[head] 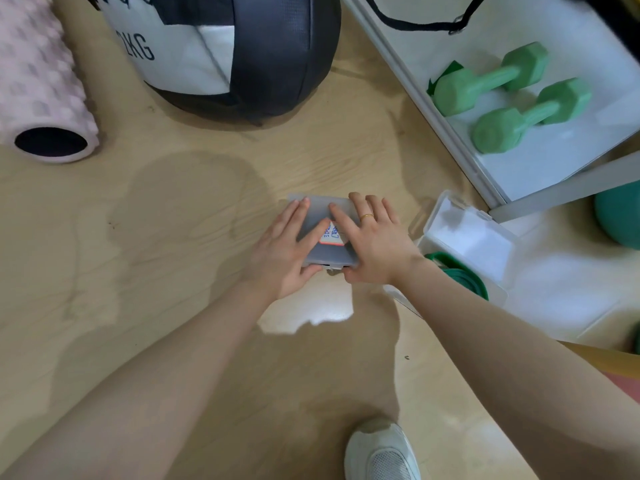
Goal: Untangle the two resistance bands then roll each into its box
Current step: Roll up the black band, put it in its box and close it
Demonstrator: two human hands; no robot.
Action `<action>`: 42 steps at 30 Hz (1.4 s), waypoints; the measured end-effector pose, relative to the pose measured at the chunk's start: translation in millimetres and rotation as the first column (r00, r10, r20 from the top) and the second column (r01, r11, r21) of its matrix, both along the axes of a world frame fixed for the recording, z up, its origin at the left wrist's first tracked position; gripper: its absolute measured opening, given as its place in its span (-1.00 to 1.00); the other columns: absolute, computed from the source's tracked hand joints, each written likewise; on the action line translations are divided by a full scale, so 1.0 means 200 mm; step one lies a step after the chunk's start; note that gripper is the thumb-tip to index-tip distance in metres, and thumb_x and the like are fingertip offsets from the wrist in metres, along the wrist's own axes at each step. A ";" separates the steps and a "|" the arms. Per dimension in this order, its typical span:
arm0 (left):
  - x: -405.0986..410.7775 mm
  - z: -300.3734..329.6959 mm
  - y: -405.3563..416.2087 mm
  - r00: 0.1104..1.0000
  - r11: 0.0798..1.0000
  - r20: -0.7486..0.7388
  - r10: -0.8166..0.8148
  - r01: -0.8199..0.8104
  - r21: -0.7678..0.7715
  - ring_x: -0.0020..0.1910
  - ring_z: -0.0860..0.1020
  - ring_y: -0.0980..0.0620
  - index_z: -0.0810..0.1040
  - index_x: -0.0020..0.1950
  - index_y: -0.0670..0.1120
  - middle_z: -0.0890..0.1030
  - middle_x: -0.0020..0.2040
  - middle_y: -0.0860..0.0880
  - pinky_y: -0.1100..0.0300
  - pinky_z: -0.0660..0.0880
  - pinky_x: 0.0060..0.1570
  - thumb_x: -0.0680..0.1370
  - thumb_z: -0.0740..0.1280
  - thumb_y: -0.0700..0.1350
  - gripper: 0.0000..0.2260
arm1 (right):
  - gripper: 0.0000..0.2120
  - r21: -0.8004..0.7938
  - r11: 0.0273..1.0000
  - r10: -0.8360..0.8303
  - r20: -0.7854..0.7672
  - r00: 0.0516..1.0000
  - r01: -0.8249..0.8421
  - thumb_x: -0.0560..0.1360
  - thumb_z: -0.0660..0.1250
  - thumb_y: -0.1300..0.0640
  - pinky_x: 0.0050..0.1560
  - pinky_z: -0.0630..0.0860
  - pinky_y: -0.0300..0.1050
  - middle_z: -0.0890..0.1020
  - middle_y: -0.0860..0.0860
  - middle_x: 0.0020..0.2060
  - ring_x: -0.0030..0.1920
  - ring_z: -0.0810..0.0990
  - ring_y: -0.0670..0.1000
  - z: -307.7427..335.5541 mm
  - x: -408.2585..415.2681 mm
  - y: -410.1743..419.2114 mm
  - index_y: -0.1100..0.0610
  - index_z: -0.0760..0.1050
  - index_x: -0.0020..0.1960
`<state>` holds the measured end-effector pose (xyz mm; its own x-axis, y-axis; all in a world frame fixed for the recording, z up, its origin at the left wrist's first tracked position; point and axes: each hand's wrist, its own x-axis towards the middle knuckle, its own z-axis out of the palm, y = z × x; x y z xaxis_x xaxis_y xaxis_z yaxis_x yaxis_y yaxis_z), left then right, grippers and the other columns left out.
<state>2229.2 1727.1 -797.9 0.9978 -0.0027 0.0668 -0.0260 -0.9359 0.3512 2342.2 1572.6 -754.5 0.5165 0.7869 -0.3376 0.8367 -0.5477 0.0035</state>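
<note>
A small translucent grey box (320, 211) with a red-bordered label lies on the wooden floor at the centre, lid down. My left hand (284, 251) rests flat on its left side, thumb under the near edge. My right hand (372, 242), wearing a ring, presses on its right side, thumb at the near edge too. What is inside this box is hidden. To the right stands a second clear box (464, 233) with its lid up, and a rolled green resistance band (457, 277) sits in its near part, partly behind my right forearm.
A black and white 2KG medicine ball (242, 53) sits at the back. A pink foam roller (38, 84) lies far left. Two green dumbbells (512, 95) rest on a white shelf at right. A white shoe (382, 452) shows at the bottom.
</note>
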 end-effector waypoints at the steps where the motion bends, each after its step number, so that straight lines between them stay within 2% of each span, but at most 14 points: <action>1: -0.01 -0.01 0.00 1.000 1.000 0.016 0.008 -0.008 -0.005 0.41 0.28 -0.22 0.26 0.39 -0.02 0.31 0.42 -0.28 -0.07 0.38 0.25 0.42 0.16 0.14 -0.44 | -0.04 0.018 1.000 0.004 -0.001 1.000 -0.004 0.11 0.45 -0.12 0.32 0.19 0.29 0.29 0.34 0.34 0.26 0.32 0.38 -0.01 0.01 0.00 0.12 0.19 0.42; 3: -0.01 -0.02 0.00 0.999 0.998 0.039 0.022 -0.020 -0.055 0.43 0.21 -0.20 0.23 0.42 -0.03 0.27 0.44 -0.27 -0.07 0.34 0.28 0.43 0.27 0.08 -0.41 | -0.08 0.048 0.999 0.014 -0.018 1.000 -0.013 0.09 0.45 -0.13 0.25 0.28 0.25 0.36 0.32 0.28 0.20 0.39 0.36 -0.02 0.03 0.00 0.11 0.20 0.35; 5: -0.01 -0.02 0.00 0.999 0.990 0.043 0.026 -0.020 -0.139 0.43 0.21 -0.25 0.22 0.42 -0.05 0.23 0.45 -0.29 -0.10 0.33 0.27 0.40 0.36 0.03 -0.36 | -0.11 0.025 0.999 0.020 -0.043 0.999 -0.019 0.14 0.46 -0.16 0.27 0.26 0.19 0.34 0.28 0.30 0.23 0.37 0.32 0.01 0.06 0.01 0.09 0.20 0.36; 8: 0.00 -0.01 0.00 0.998 0.985 0.039 0.040 -0.033 -0.169 0.42 0.22 -0.28 0.22 0.42 -0.04 0.20 0.46 -0.29 -0.12 0.37 0.22 0.41 0.23 0.12 -0.39 | -0.13 0.008 1.000 0.028 -0.080 0.996 -0.028 0.19 0.46 -0.18 0.29 0.25 0.15 0.32 0.25 0.32 0.25 0.36 0.29 0.04 0.09 0.01 0.10 0.24 0.38; 13: 0.01 -0.03 0.00 0.993 0.984 0.103 0.058 -0.039 -0.173 0.40 0.18 -0.32 0.29 0.35 -0.06 0.23 0.44 -0.25 -0.14 0.30 0.26 0.38 0.24 0.12 -0.43 | -0.16 0.045 0.999 -0.002 -0.158 0.987 0.009 0.12 0.42 -0.18 0.16 0.41 0.11 0.44 0.22 0.15 0.03 0.49 0.28 0.03 0.10 0.01 0.08 0.25 0.30; 17: 0.01 -0.04 0.00 0.990 0.981 0.128 0.065 -0.040 -0.189 0.39 0.12 -0.24 0.32 0.33 -0.02 0.31 0.40 -0.16 -0.15 0.41 0.17 0.41 0.22 0.11 -0.48 | -0.15 0.019 1.000 -0.011 -0.166 0.986 0.014 0.13 0.39 -0.19 0.22 0.36 0.13 0.38 0.25 0.24 0.10 0.45 0.29 0.05 0.10 0.01 0.06 0.21 0.33; 20: 0.00 -0.04 0.00 0.991 0.991 0.128 0.039 -0.023 -0.128 0.40 0.12 -0.25 0.31 0.36 -0.02 0.23 0.42 -0.11 -0.13 0.43 0.16 0.44 0.20 0.09 -0.50 | -0.13 -0.005 1.000 0.005 -0.139 0.990 -0.006 0.18 0.46 -0.15 0.27 0.29 0.13 0.32 0.26 0.31 0.18 0.40 0.30 0.07 0.09 0.01 0.11 0.24 0.39; 23: -0.03 -0.04 -0.01 0.996 1.000 0.083 0.016 -0.014 -0.021 0.39 0.22 -0.35 0.35 0.36 -0.08 0.33 0.41 -0.20 -0.10 0.46 0.13 0.48 0.16 0.07 -0.53 | -0.13 -0.016 1.000 0.014 -0.082 0.997 -0.015 0.19 0.44 -0.14 0.30 0.24 0.20 0.28 0.30 0.34 0.22 0.35 0.33 0.04 0.03 0.00 0.08 0.17 0.38; 27: -0.02 -0.04 -0.03 0.998 0.996 0.055 0.000 -0.005 0.094 0.34 0.28 -0.44 0.36 0.36 -0.16 0.37 0.37 -0.28 -0.18 0.38 0.20 0.51 0.12 0.04 -0.53 | -0.08 -0.081 0.996 0.021 -0.046 0.999 -0.024 0.30 0.37 -0.13 0.41 -0.01 0.28 0.02 0.27 0.46 0.43 0.04 0.36 0.04 0.00 -0.02 0.02 -0.07 0.49; 29: -0.02 -0.05 -0.03 0.999 0.991 0.049 -0.016 0.010 0.134 0.33 0.28 -0.46 0.35 0.36 -0.18 0.37 0.37 -0.31 -0.20 0.35 0.22 0.52 0.10 0.03 -0.53 | -0.08 -0.093 0.995 0.019 -0.023 1.000 -0.021 0.33 0.36 -0.12 0.41 -0.06 0.31 -0.04 0.27 0.47 0.45 -0.04 0.37 0.04 -0.01 -0.03 0.03 -0.09 0.51; 33: -0.02 -0.04 -0.04 0.998 0.987 0.064 -0.026 0.015 0.159 0.33 0.26 -0.49 0.30 0.38 -0.15 0.36 0.37 -0.33 -0.22 0.33 0.23 0.52 0.08 0.01 -0.54 | -0.09 -0.049 0.999 0.015 -0.002 1.000 -0.015 0.16 0.46 -0.06 0.28 0.18 0.42 0.26 0.38 0.37 0.32 0.26 0.47 0.00 -0.02 -0.04 0.13 0.18 0.42; 35: -0.02 -0.04 -0.04 0.996 0.986 0.082 -0.035 0.021 0.166 0.32 0.26 -0.50 0.26 0.39 -0.06 0.35 0.37 -0.34 -0.23 0.32 0.24 0.53 0.08 0.01 -0.57 | -0.10 -0.022 0.999 0.031 0.028 0.999 -0.030 0.08 0.47 -0.08 0.17 0.31 0.43 0.36 0.39 0.29 0.23 0.38 0.47 -0.01 -0.02 -0.05 0.14 0.24 0.34; 39: -0.03 -0.05 -0.05 0.997 0.985 0.075 -0.019 0.006 0.170 0.33 0.27 -0.48 0.26 0.40 -0.02 0.34 0.38 -0.32 -0.20 0.39 0.20 0.52 0.11 0.00 -0.57 | -0.20 0.035 0.995 0.089 0.148 0.985 -0.096 0.27 0.35 -0.16 0.22 0.32 0.39 0.32 0.39 0.34 0.27 0.35 0.47 -0.07 -0.04 -0.10 0.15 0.24 0.40; 42: -0.03 -0.05 -0.05 0.994 0.982 0.102 -0.030 0.010 0.187 0.38 0.24 -0.32 0.26 0.40 -0.03 0.38 0.39 -0.22 -0.17 0.36 0.24 0.51 0.11 0.00 -0.55 | -0.28 0.104 0.987 0.095 0.219 0.971 -0.120 0.38 0.30 -0.18 0.26 0.33 0.33 0.34 0.32 0.37 0.31 0.36 0.41 -0.13 -0.07 -0.14 0.13 0.22 0.42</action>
<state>2222.9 1718.0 -808.5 0.9851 -0.0446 0.1663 -0.0725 -0.9836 0.1654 2328.6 1543.9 -779.9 0.4770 0.8688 -0.1328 0.8774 -0.4619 0.1297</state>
